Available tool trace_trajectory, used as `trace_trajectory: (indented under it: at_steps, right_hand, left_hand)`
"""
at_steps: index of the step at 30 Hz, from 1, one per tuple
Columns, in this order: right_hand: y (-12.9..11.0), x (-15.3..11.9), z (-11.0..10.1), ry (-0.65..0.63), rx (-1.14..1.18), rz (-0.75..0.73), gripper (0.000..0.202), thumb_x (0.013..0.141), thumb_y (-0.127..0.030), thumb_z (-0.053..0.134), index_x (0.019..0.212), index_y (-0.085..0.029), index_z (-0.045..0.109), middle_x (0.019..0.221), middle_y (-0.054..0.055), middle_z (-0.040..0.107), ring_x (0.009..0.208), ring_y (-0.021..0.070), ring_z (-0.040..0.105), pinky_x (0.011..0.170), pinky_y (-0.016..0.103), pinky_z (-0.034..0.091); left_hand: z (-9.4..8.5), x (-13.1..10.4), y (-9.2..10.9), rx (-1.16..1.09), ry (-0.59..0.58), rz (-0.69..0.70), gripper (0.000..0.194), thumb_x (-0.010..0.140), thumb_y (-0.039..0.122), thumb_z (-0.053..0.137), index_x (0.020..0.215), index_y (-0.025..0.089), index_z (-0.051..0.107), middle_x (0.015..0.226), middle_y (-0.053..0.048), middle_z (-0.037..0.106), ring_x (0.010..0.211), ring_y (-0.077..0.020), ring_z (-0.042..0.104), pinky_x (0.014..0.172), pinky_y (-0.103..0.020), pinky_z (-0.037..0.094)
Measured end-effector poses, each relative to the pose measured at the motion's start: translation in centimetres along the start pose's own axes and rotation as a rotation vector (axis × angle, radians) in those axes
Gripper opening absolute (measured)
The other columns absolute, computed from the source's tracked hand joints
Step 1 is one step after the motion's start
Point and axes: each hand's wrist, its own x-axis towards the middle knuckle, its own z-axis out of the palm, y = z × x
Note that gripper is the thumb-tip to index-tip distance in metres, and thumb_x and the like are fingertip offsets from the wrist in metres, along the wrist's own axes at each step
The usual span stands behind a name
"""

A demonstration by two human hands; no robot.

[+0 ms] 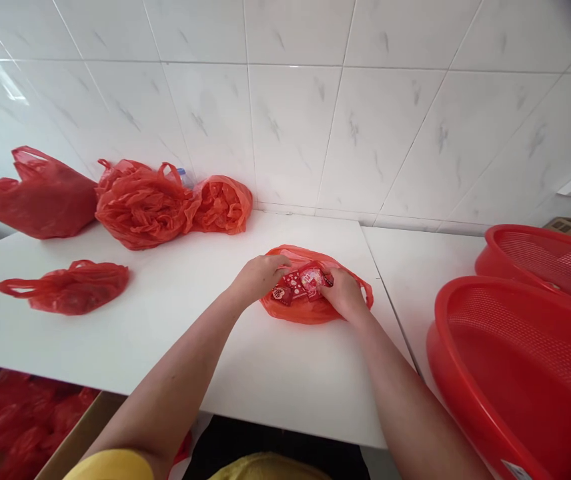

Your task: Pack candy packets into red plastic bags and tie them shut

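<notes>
An orange-red plastic bag (305,314) lies open on the white table, with small red-and-white packets (294,283) inside its mouth. My left hand (261,277) is at the bag's left edge, its fingers reaching over the opening; whether they pinch the film is not clear. On the right side, my right hand (344,291) has its fingers in the bag's mouth, closed on a red packet (311,279) with a pale round print.
Three full red bags (60,200) line the tiled wall at the back left. A smaller tied bag (78,288) lies nearer on the table (165,333). Two red perforated baskets (485,360) stand at the right. Below left, a cardboard box (73,433) holds red bags.
</notes>
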Motion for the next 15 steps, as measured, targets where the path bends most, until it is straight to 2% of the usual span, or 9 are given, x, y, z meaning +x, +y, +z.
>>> trace_trajectory:
  at_steps: [3,6,8,10,15]
  right_hand:
    - [-0.2,-0.5,-0.2,-0.035,0.070,0.029,0.029,0.073,-0.025,0.060,0.101,-0.023,0.057,0.099,0.002,0.066,0.087,0.0185,0.061,0.067,0.028,0.043]
    - [-0.4,-0.9,-0.4,-0.031,0.063,0.054,0.033,0.072,-0.024,0.058,0.105,-0.023,0.055,0.100,0.003,0.066,0.087,0.0194,0.061,0.065,0.028,0.043]
    - [-0.6,-1.0,-0.7,-0.008,0.064,0.072,0.040,0.070,-0.022,0.058,0.110,-0.022,0.054,0.105,0.005,0.066,0.091,0.0208,0.061,0.066,0.028,0.043]
    - [-0.7,-1.2,-1.2,-0.019,0.086,0.068,0.042,0.069,-0.021,0.056,0.110,-0.022,0.056,0.105,0.005,0.066,0.088,0.0204,0.061,0.065,0.027,0.044]
    - [-1.3,-1.6,-2.1,-0.113,0.097,-0.010,0.025,0.069,-0.018,0.051,0.089,-0.024,0.065,0.079,0.000,0.068,0.066,0.0159,0.060,0.055,0.025,0.041]
  left_hand:
    - [1.1,0.4,-0.1,0.052,-0.109,-0.003,0.029,0.078,0.024,0.053,0.106,0.029,0.061,0.100,0.001,0.067,0.084,-0.0195,0.061,0.066,-0.027,0.044]
    - [1.8,-0.6,0.0,0.082,-0.187,-0.029,0.049,0.067,0.030,0.065,0.116,0.028,0.057,0.109,-0.003,0.064,0.087,-0.0227,0.061,0.064,-0.027,0.045]
    - [1.9,-1.7,0.2,0.080,-0.208,-0.065,0.059,0.067,0.035,0.065,0.125,0.028,0.051,0.111,-0.004,0.064,0.089,-0.0243,0.062,0.064,-0.029,0.045]
    - [1.8,-2.7,0.2,0.054,-0.203,-0.076,0.058,0.071,0.037,0.062,0.127,0.029,0.049,0.111,-0.004,0.065,0.091,-0.0248,0.062,0.067,-0.030,0.046]
    - [1.3,-3.5,0.3,-0.059,-0.068,-0.063,0.041,0.077,0.034,0.057,0.118,0.029,0.057,0.116,-0.002,0.064,0.099,-0.0231,0.061,0.077,-0.030,0.048]
